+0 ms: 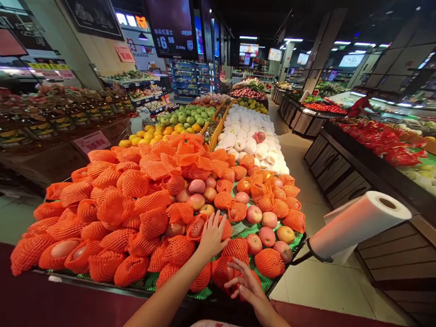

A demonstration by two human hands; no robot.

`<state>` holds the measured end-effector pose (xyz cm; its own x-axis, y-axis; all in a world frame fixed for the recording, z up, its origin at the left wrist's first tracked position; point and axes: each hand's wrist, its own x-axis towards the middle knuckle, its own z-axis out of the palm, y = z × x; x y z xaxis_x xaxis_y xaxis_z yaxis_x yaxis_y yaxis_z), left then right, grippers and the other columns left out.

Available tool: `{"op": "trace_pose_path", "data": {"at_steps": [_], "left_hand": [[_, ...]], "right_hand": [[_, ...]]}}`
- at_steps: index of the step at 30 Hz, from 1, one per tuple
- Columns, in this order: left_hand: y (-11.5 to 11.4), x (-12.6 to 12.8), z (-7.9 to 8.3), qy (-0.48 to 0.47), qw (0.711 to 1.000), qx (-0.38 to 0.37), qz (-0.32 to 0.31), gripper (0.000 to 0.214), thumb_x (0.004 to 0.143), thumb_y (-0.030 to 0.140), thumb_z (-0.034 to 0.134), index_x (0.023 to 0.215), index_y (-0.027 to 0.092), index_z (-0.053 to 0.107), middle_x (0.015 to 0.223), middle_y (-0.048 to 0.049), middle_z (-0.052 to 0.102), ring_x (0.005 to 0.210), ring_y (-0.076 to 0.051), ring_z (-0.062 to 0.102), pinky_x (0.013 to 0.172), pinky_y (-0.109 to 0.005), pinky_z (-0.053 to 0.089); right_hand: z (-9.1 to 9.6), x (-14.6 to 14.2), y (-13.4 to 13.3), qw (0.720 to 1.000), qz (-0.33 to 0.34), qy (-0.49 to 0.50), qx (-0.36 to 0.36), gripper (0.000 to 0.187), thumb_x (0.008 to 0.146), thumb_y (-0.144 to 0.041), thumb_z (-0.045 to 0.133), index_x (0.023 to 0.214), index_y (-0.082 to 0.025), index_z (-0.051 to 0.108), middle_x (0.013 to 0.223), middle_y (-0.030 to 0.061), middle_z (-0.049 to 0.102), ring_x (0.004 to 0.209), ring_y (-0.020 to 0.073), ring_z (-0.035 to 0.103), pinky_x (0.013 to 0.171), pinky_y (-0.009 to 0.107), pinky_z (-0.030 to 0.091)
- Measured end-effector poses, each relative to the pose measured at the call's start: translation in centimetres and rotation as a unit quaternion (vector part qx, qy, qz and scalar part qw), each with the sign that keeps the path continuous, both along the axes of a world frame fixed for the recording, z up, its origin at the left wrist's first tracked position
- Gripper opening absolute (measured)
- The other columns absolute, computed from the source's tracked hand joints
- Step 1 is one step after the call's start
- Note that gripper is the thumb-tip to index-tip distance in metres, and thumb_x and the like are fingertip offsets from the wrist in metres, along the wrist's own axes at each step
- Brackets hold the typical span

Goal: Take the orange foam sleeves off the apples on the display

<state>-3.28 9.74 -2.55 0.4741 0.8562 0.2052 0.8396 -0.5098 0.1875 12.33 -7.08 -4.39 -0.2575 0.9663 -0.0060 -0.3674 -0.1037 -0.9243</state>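
My left hand (212,236) reaches over the fruit display, its fingers stretched out and spread, resting on or just above an apple in an orange foam net (226,227). Nearer to me, my right hand (248,285) hovers at the front edge with fingers apart and slightly bent, beside another netted apple (221,271). Neither hand holds anything. Around them lie many apples in orange foam nets (149,223). Bare pinkish apples (255,214) sit to the right of my left hand on a green mat (241,228), and a few more (195,201) lie beyond it.
A plastic bag roll (359,228) sticks out at the display's right corner. Behind the apples are fruits in white foam nets (246,131), oranges (147,135) and green fruit (186,115). Another counter with red bags (383,140) stands right of the aisle. Bottles (62,115) line the left.
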Motion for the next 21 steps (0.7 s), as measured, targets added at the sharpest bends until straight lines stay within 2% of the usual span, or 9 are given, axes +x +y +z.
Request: {"op": "trace_pose_path", "data": {"at_steps": [3,6,10,13,15,17,19,21], "left_hand": [[-0.4,-1.6,1.2,-0.046,0.999,0.029,-0.004,0.066,0.088,0.041,0.061,0.147,0.016,0.045,0.157,-0.0184,0.039,0.143,-0.037,0.037,0.113,-0.053,0.04],[0.1,-3.8,3.0,-0.095,0.992,0.072,0.045,0.054,0.093,0.037,0.054,0.142,0.015,0.05,0.151,-0.0178,0.046,0.139,-0.035,0.041,0.114,-0.051,0.041],[1.5,-7.1,4.8,-0.138,0.961,0.132,0.199,0.051,0.089,0.024,0.051,0.138,0.011,0.052,0.15,-0.0207,0.044,0.139,-0.038,0.038,0.115,-0.057,0.036],[2.5,-9.3,5.1,-0.15,0.929,0.144,0.305,0.058,0.085,0.03,0.057,0.138,0.006,0.05,0.154,-0.0252,0.035,0.141,-0.044,0.032,0.114,-0.063,0.034],[2.9,-10.3,5.0,-0.152,0.929,0.121,0.315,0.053,0.084,0.036,0.059,0.126,0.005,0.057,0.143,-0.0268,0.047,0.134,-0.042,0.042,0.112,-0.061,0.037],[2.9,-10.7,4.9,-0.158,0.939,0.081,0.296,0.039,0.085,0.036,0.056,0.11,0.007,0.063,0.12,-0.0235,0.062,0.118,-0.038,0.055,0.106,-0.056,0.044],[2.5,-10.4,5.2,-0.193,0.939,0.057,0.278,0.03,0.086,0.036,0.053,0.101,0.012,0.064,0.102,-0.0179,0.067,0.104,-0.034,0.061,0.098,-0.051,0.049],[1.6,-9.6,5.8,-0.265,0.929,0.043,0.255,0.028,0.086,0.038,0.055,0.1,0.015,0.062,0.1,-0.0139,0.067,0.099,-0.03,0.062,0.093,-0.046,0.051]], "right_hand": [[0.3,0.0,0.1,1.0,0.002,-0.006,-0.009,0.058,0.092,-0.054,0.062,0.146,-0.04,0.046,0.151,0.0107,0.047,0.106,0.0235,0.066,0.078,0.035,0.051],[0.7,0.0,0.3,1.0,0.009,-0.015,-0.012,0.053,0.092,-0.053,0.061,0.142,-0.037,0.051,0.148,0.0111,0.051,0.105,0.0228,0.065,0.078,0.034,0.05],[1.1,0.0,0.4,0.999,0.035,-0.022,-0.014,0.052,0.092,-0.053,0.062,0.14,-0.034,0.054,0.143,0.0115,0.054,0.103,0.0213,0.064,0.078,0.033,0.05],[1.3,0.1,0.5,0.999,0.042,-0.024,-0.016,0.05,0.092,-0.052,0.062,0.138,-0.033,0.055,0.142,0.0111,0.056,0.103,0.0205,0.063,0.078,0.032,0.049],[1.4,0.1,0.6,0.999,0.037,-0.025,-0.017,0.048,0.092,-0.052,0.063,0.136,-0.032,0.057,0.14,0.0108,0.057,0.102,0.0201,0.063,0.077,0.032,0.049],[1.6,0.1,0.7,0.999,0.031,-0.022,-0.019,0.047,0.091,-0.053,0.064,0.132,-0.031,0.059,0.136,0.0104,0.06,0.099,0.0195,0.064,0.076,0.031,0.049],[1.8,0.0,0.7,0.999,0.031,-0.021,-0.021,0.046,0.09,-0.054,0.065,0.129,-0.031,0.061,0.131,0.0099,0.063,0.097,0.019,0.064,0.074,0.03,0.049],[1.7,-0.1,0.8,0.999,0.031,-0.024,-0.027,0.045,0.089,-0.054,0.066,0.126,-0.029,0.064,0.126,0.0096,0.065,0.096,0.0189,0.065,0.074,0.03,0.049]]}}
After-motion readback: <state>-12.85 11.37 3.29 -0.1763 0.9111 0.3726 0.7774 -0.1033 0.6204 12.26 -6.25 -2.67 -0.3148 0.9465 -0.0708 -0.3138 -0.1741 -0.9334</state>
